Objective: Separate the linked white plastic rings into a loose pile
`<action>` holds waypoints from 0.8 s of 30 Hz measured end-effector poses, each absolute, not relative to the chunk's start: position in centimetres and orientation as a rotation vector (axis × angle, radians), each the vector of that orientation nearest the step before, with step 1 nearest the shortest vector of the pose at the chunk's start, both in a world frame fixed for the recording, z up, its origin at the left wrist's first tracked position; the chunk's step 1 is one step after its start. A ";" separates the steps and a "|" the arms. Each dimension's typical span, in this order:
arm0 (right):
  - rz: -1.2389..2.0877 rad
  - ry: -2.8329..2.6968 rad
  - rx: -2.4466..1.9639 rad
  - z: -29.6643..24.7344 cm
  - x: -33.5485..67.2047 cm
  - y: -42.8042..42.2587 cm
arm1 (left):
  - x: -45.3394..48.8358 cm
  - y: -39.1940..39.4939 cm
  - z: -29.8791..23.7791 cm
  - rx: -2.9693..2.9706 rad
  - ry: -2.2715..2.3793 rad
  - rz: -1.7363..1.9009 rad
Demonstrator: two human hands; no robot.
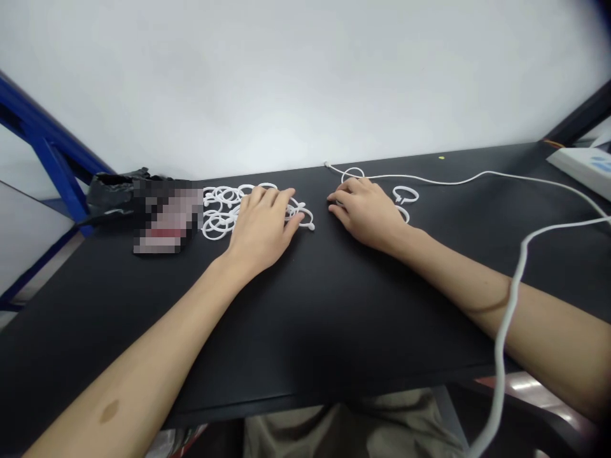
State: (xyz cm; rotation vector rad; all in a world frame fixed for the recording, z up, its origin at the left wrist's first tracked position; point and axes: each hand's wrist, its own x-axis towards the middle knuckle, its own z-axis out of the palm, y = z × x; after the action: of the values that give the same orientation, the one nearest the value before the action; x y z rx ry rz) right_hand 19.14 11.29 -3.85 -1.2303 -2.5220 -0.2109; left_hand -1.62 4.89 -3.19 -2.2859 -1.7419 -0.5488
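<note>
My left hand (264,226) lies palm down over a pile of white plastic rings (214,226), its fingers spread and the thumb apart. The rings are thin open loops with small knobs at their ends, and several poke out around that hand. To the right, my right hand (367,210) rests low on the black table with its fingers bent and a little apart. One white ring (405,193) lies just beyond its wrist, and another shows partly from under the hand. What is beneath either palm is hidden.
A crumpled black plastic bag (114,191) and a blurred-out flat item (167,222) lie left of the rings. A thin white cable (429,182) runs along the back. A thicker cable (513,305) crosses over my right forearm. A white box (585,168) sits far right.
</note>
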 end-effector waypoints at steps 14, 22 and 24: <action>-0.053 -2.493 -0.895 -3.8 19.1 10.9 | -1.1 4.4 -3.3 -2.250 -1.734 -0.572; -0.119 -2.238 -0.474 -2.4 18.1 8.6 | 0.4 3.4 -2.2 -2.312 -1.707 -0.947; -0.114 -2.216 -0.462 -2.2 18.1 8.4 | 0.6 3.2 -2.0 -2.344 -1.685 -1.038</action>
State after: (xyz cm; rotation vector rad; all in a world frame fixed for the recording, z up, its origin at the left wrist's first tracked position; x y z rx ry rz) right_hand 18.14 8.35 -2.18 -0.4618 -2.2161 -0.1145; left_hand 0.60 3.17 -2.02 -2.3441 -1.6846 -1.0385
